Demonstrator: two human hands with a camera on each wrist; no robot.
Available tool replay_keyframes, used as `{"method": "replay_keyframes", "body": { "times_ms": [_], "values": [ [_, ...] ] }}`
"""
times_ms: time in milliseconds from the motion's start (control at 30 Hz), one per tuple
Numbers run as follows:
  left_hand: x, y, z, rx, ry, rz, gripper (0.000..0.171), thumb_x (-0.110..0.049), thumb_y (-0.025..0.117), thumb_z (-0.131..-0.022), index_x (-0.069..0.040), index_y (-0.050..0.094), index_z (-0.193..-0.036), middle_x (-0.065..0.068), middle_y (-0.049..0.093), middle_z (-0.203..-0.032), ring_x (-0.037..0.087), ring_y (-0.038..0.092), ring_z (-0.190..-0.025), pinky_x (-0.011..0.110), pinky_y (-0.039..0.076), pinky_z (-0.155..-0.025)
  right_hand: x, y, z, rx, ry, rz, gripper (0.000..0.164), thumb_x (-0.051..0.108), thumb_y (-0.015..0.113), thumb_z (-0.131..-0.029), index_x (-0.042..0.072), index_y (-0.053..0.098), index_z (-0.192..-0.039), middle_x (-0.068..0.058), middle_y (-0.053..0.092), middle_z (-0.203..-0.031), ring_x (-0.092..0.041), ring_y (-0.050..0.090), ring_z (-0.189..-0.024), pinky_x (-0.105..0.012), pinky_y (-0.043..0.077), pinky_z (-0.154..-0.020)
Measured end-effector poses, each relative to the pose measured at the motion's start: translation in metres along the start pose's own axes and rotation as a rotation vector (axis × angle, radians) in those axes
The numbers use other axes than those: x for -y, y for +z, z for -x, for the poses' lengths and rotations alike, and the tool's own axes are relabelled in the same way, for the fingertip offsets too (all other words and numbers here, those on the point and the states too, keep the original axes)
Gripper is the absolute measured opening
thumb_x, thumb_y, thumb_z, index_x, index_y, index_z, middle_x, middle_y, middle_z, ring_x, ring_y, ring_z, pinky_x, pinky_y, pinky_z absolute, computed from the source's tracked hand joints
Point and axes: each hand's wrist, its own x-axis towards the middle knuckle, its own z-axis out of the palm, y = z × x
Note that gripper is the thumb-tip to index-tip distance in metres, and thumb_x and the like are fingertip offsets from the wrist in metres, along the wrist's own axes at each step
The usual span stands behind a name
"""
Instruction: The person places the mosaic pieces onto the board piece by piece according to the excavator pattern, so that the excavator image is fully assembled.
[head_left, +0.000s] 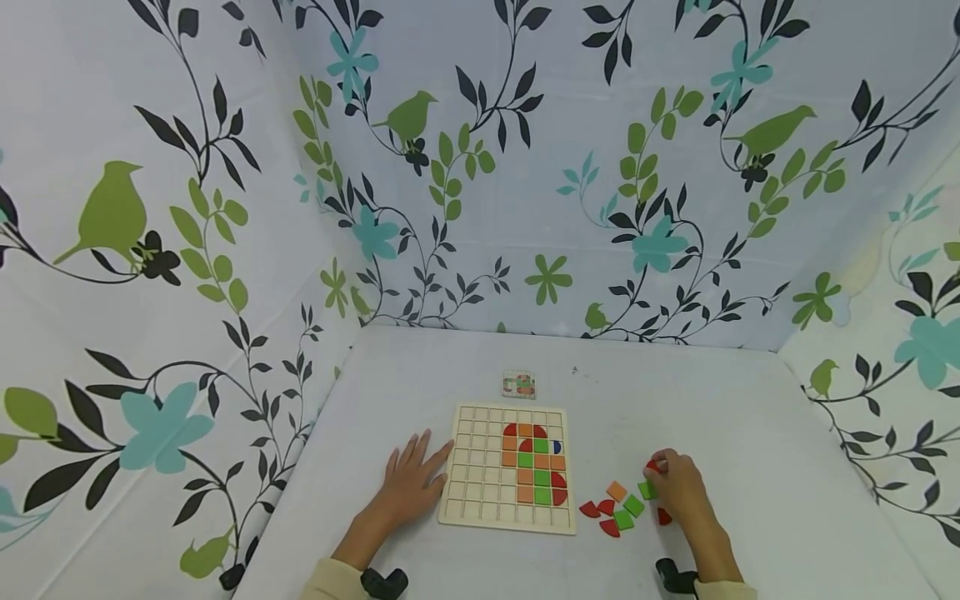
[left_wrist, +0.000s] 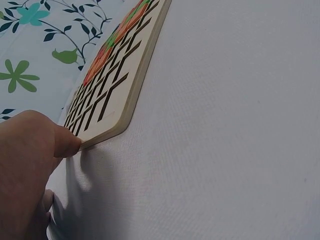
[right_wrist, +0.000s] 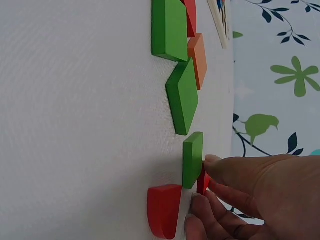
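Note:
A wooden grid board (head_left: 506,527) lies on the table, with red, orange, green and blue pieces set in its right half. My left hand (head_left: 411,483) rests at the board's left edge, fingers spread; in the left wrist view the thumb (left_wrist: 67,142) touches the rim. To the right of the board, my right hand (head_left: 684,487) pinches a red quarter-round piece (right_wrist: 202,181) between thumb and fingers, partly hidden by them. Right beside it stand a green square (right_wrist: 193,160) and another red quarter-round piece (right_wrist: 164,211) on the cloth.
Between board and right hand lie loose pieces: an orange square (head_left: 617,491), green squares (head_left: 623,520) and several red quarter-rounds (head_left: 610,528). A small picture card (head_left: 519,384) lies behind the board. Patterned cloth (head_left: 547,279) hangs behind and at both sides of the white table.

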Motion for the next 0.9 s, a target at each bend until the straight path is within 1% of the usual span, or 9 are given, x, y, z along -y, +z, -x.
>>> {"method": "replay_keyframes", "body": {
  "times_ms": [100, 200, 300, 400, 533, 667, 900],
  "values": [
    [0.001, 0.001, 0.000, -0.006, 0.009, 0.007, 0.055, -0.029, 0.055, -0.107, -0.018, 0.048, -0.160, 0.024, 0.027, -0.171, 0.050, 0.020, -0.158, 0.075, 0.012, -0.122, 0.002, 0.005, -0.004, 0.012, -0.016, -0.012, 0.031, 0.005, 0.065, -0.100, -0.011, 0.060, -0.126, -0.028, 0.062, -0.113, -0.035, 0.063, -0.100, -0.054, 0.059, -0.088],
    [0.002, 0.001, 0.000, -0.010, 0.018, 0.015, 0.055, -0.029, 0.054, -0.106, -0.018, 0.048, -0.160, 0.026, 0.027, -0.171, 0.052, 0.020, -0.158, 0.075, 0.011, -0.122, 0.006, 0.010, -0.007, 0.038, -0.051, -0.033, 0.032, 0.002, 0.063, -0.099, -0.009, 0.061, -0.129, -0.025, 0.061, -0.116, -0.033, 0.062, -0.102, -0.055, 0.057, -0.093],
    [0.002, 0.001, 0.000, -0.020, 0.027, 0.029, 0.054, -0.028, 0.055, -0.106, -0.016, 0.049, -0.159, 0.028, 0.028, -0.170, 0.053, 0.021, -0.157, 0.077, 0.011, -0.121, 0.011, 0.017, -0.010, 0.052, -0.086, -0.044, 0.032, 0.001, 0.063, -0.098, -0.008, 0.063, -0.129, -0.022, 0.062, -0.117, -0.032, 0.062, -0.104, -0.055, 0.056, -0.096],
    [0.002, 0.000, 0.000, -0.014, 0.020, 0.021, 0.055, -0.028, 0.055, -0.106, -0.017, 0.048, -0.159, 0.026, 0.027, -0.170, 0.052, 0.020, -0.158, 0.076, 0.011, -0.121, 0.017, 0.024, -0.013, 0.051, -0.113, -0.037, 0.029, 0.001, 0.065, -0.098, -0.007, 0.066, -0.126, -0.020, 0.063, -0.114, -0.030, 0.062, -0.100, -0.053, 0.057, -0.095],
    [0.001, 0.000, 0.000, 0.003, 0.005, 0.007, 0.055, -0.029, 0.054, -0.107, -0.019, 0.047, -0.160, 0.024, 0.026, -0.172, 0.049, 0.019, -0.159, 0.074, 0.012, -0.122, 0.027, 0.031, -0.016, 0.063, -0.110, -0.014, 0.030, 0.003, 0.068, -0.096, -0.005, 0.068, -0.125, -0.020, 0.062, -0.115, -0.028, 0.061, -0.097, -0.051, 0.060, -0.092],
    [0.000, -0.001, 0.000, 0.007, -0.003, 0.000, 0.055, -0.030, 0.054, -0.107, -0.020, 0.048, -0.160, 0.023, 0.027, -0.172, 0.049, 0.020, -0.159, 0.074, 0.013, -0.123, 0.035, 0.035, -0.017, 0.080, -0.087, 0.006, 0.031, 0.006, 0.071, -0.096, 0.000, 0.069, -0.126, -0.019, 0.061, -0.119, -0.028, 0.062, -0.099, -0.049, 0.061, -0.090],
    [0.000, -0.001, 0.000, 0.015, -0.003, -0.001, 0.055, -0.031, 0.054, -0.107, -0.020, 0.047, -0.161, 0.023, 0.026, -0.172, 0.048, 0.019, -0.159, 0.074, 0.012, -0.123, 0.041, 0.037, -0.014, 0.089, -0.087, 0.048, 0.031, 0.009, 0.075, -0.096, 0.005, 0.067, -0.126, -0.013, 0.062, -0.110, -0.025, 0.062, -0.094, -0.044, 0.063, -0.082]
  ]
}}
